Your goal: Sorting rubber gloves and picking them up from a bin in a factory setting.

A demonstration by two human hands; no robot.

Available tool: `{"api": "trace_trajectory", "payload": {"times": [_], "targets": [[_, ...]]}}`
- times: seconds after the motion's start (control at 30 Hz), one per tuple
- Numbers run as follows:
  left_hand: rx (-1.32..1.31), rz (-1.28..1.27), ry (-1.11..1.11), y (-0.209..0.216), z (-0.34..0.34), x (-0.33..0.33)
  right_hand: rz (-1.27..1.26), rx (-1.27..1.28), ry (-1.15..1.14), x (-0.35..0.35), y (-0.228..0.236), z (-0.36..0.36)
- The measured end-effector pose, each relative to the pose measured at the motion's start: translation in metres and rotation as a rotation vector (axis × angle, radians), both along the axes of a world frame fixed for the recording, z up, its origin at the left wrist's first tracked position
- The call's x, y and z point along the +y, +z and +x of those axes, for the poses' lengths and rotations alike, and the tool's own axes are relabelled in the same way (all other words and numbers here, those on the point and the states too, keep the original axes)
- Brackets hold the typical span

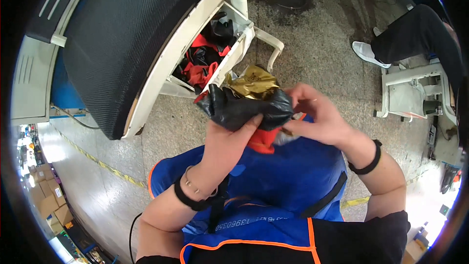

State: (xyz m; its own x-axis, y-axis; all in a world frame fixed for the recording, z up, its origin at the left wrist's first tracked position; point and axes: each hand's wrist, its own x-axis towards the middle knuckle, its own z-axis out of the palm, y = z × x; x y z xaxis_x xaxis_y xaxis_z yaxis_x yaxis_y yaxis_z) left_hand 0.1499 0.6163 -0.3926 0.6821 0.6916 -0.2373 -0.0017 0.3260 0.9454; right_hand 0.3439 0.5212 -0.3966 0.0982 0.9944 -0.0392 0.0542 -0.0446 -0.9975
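Held piece (239, 111) shiny blk, w/ metallic gold foil (255, 83) & bright red part (263, 140). Apron (283, 166) royal blue w/ neon-orange trim; bench top (141, 44) blk w/ fine ribbing (frame (168, 57) off-white), bin pieces (202, 58) red & blk. Flr (317, 24) speckled grey, tape (105, 164) yellow w/ darker marks, wristbands (369, 162) plain blk, shoe (369, 54) white, trousers (413, 34) blk.

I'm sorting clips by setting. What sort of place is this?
Probably a factory or workshop floor: a yellow marking line runs along the ground, cardboard boxes are piled at far left, and a white bin holds several red and black pieces.
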Motion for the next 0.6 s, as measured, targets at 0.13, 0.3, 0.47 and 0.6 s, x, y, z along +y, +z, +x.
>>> {"api": "trace_trajectory", "payload": {"times": [0.13, 0.3, 0.47, 0.6], "targets": [[0.092, 0.308, 0.045, 0.095, 0.003, -0.006, 0.032, 0.55, -0.098, -0.005, 0.024, 0.032], [-0.006, 0.62, 0.398, 0.176, -0.057, 0.108, -0.193, 0.158, -0.11, 0.039, -0.03, 0.066], [0.145, 0.59, 0.509, 0.187, -0.073, 0.205, -0.184, -0.058, -0.111, 0.1, -0.106, 0.067], [0.407, 0.553, 0.372, 0.202, -0.067, 0.2, -0.185, -0.286, -0.113, 0.142, -0.131, 0.056]]}}
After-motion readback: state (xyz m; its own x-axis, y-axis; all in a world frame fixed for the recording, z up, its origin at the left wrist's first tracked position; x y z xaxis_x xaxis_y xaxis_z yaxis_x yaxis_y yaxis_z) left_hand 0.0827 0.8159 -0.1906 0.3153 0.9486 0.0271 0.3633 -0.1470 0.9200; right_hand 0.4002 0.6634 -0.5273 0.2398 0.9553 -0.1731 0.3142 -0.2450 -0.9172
